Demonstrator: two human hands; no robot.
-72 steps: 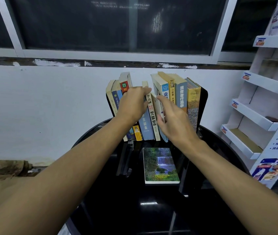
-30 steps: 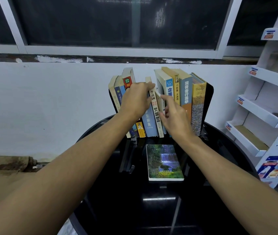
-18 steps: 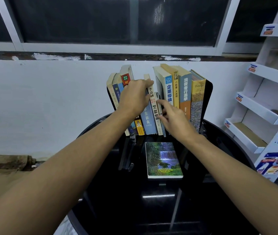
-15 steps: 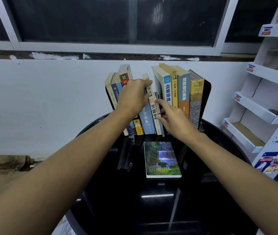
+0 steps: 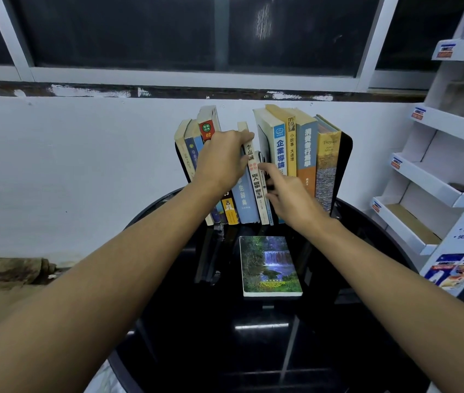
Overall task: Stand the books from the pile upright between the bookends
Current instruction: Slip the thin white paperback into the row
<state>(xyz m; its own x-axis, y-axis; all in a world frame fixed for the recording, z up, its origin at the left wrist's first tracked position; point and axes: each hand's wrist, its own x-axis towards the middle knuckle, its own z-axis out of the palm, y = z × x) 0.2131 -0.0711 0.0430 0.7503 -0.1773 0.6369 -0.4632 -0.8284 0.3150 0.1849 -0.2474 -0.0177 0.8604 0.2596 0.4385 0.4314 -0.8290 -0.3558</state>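
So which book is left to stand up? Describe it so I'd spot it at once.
Find the round black table below the dark window. In front of the upright row of books, one book lies flat. Unlike its neighbours, it shows its whole cover: a waterfall among green trees.

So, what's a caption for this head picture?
Left hand grips the standing books; right hand presses a thin book between them.

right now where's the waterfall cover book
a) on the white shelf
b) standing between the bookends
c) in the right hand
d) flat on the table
d: the waterfall book lies flat, cover up, on the black table in front of the upright row.
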